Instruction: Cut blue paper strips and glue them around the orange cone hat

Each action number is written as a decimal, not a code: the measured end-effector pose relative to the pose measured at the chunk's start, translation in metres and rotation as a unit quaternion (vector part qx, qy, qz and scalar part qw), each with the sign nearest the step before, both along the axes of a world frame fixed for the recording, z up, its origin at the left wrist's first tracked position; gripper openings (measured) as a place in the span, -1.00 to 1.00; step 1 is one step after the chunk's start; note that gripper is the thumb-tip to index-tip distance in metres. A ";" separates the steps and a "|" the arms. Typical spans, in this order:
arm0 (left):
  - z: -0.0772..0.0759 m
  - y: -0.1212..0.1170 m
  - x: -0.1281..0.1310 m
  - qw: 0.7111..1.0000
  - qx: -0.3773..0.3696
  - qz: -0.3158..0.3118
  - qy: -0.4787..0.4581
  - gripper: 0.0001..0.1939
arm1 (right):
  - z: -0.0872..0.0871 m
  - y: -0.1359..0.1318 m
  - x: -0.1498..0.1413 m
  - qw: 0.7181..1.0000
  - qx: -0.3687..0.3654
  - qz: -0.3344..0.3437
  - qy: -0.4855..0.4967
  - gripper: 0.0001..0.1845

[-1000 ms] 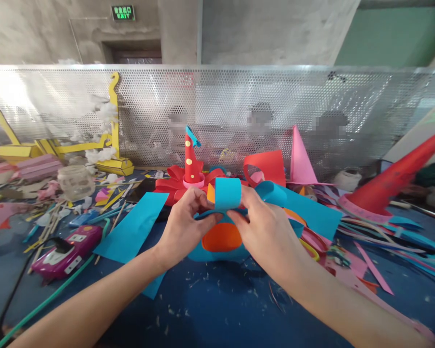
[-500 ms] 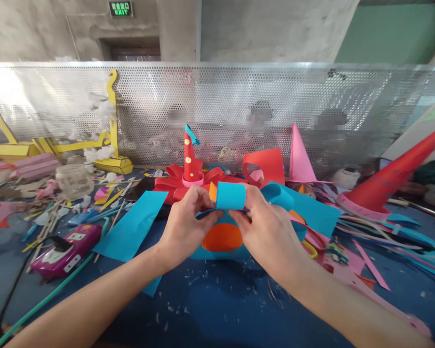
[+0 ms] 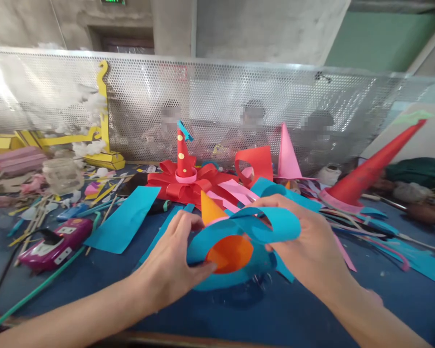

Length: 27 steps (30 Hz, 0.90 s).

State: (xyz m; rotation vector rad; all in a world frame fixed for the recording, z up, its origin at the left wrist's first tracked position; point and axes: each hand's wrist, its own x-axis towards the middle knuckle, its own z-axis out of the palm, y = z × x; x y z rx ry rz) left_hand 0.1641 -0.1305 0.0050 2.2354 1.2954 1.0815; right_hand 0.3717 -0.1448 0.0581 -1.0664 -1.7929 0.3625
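Note:
Between my hands a paper hat is tilted toward me: its blue brim (image 3: 200,238) rings an orange opening (image 3: 230,253), and the tip of an orange cone (image 3: 209,209) shows behind it. My left hand (image 3: 170,261) grips the brim's left side, thumb at the front by the opening. At the brim's upper right, my right hand (image 3: 304,241) pinches a blue paper strip (image 3: 284,224) curled into a loop. The strip lies against the brim; whether it is stuck there I cannot tell. Some right fingers are hidden behind the paper.
Blue sheet (image 3: 125,220) and purple power strip (image 3: 56,244) lie left. Behind stand a spotted red cone hat (image 3: 183,159) with looped red strips, a pink cone (image 3: 287,157) and a red cone (image 3: 375,166). A perforated screen (image 3: 217,92) closes the back, blurred people beyond.
My hands have moved apart and lower. The hat's orange opening shows more fully, and the blue strip has shifted right as a wider loop in my right hand. The camera view has shifted slightly.

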 end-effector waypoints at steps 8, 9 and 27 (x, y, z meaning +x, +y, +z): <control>0.012 -0.004 -0.002 0.989 0.060 0.001 -0.134 -0.71 | 0.029 0.015 -0.003 0.996 0.075 0.040 0.040 -0.77; 0.017 -0.001 -0.004 0.986 0.099 -0.004 -0.130 -0.77 | 0.032 0.019 -0.003 0.993 0.074 0.070 0.056 -0.79; -0.053 0.014 0.000 0.826 0.435 -0.154 0.324 -0.84 | -0.048 0.025 0.084 0.899 -0.392 0.171 -0.093 -0.66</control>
